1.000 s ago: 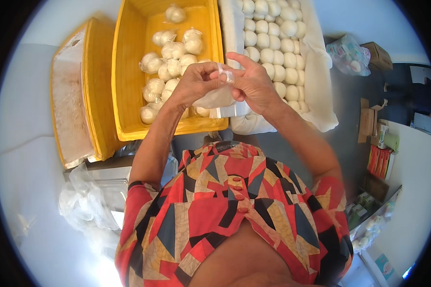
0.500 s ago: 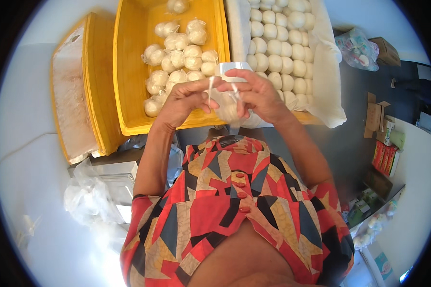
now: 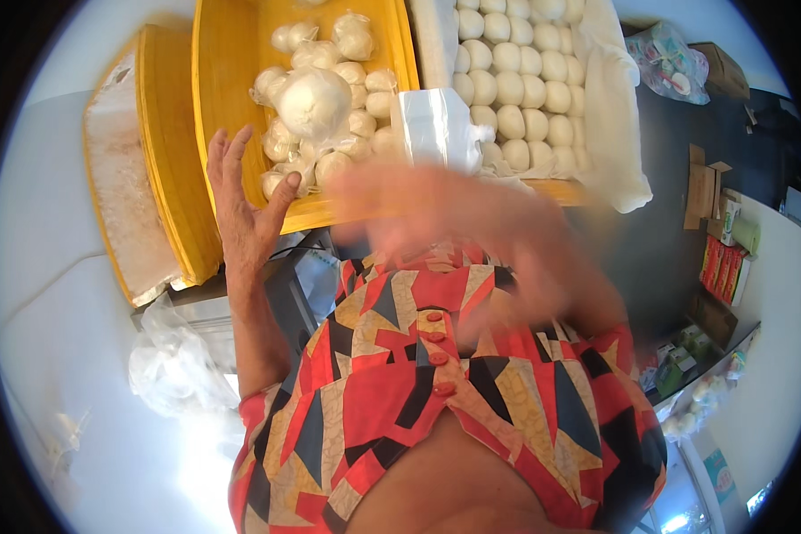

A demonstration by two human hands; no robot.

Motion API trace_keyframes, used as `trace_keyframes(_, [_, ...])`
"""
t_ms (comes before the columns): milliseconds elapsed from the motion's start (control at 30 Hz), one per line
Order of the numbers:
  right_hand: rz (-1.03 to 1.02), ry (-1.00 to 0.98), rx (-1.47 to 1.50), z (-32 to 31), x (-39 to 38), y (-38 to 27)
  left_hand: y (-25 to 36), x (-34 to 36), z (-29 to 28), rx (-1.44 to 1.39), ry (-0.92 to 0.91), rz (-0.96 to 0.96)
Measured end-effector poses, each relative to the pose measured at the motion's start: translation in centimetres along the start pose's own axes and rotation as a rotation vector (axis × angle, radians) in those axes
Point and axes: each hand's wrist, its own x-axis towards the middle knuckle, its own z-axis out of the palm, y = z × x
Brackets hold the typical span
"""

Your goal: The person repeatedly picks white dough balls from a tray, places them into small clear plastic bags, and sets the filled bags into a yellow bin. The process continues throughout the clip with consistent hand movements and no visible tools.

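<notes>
Open and empty, my left hand (image 3: 245, 218) is raised at the near left corner of the yellow crate (image 3: 206, 116), fingers spread and pointing away from me. A clear bag of white buns (image 3: 314, 102) looks larger than the others and seems to be in the air over the crate, touched by neither hand. Beneath it lie several more bagged buns (image 3: 354, 37). My right hand (image 3: 472, 209) is smeared by motion in front of the crate's near edge, so its fingers cannot be read. A glossy white pack (image 3: 438, 125) lies just beyond it.
Rows of bare white buns (image 3: 509, 89) fill a cloth-lined tray (image 3: 618, 116) on the right. Another yellow crate (image 3: 165, 151) leans at the left. Crumpled clear bags (image 3: 173, 356) hang at lower left. Cardboard boxes (image 3: 699, 196) stand at the right.
My hands, together over a clear bag before, have parted: the left went left and opened, the right swept nearer me. The bag of buns has left them and is over the crate.
</notes>
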Motion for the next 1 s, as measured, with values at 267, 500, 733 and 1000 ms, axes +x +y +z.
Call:
trace_keyframes(267, [0.330, 0.163, -0.206, -1.4, -1.6, 6.2, -1.6, 0.1, 3.9, -0.363, -0.164, -0.131])
trace_keyframes(500, [0.015, 0.264, -1.376, -2.5, -4.4, 20.6, -1.7, -0.3, 5.0, -0.419, -0.217, -0.171])
trace_keyframes(733, [0.295, 0.792, -0.265, -5.5, -5.2, 18.7, -3.0, 0.6, 9.6, -0.560, -0.328, -0.280])
trace_keyframes(1000, [0.227, 0.720, -0.449, -6.1, -4.2, 16.6, 1.3, 4.6, 14.5, -0.850, -0.630, -0.625])
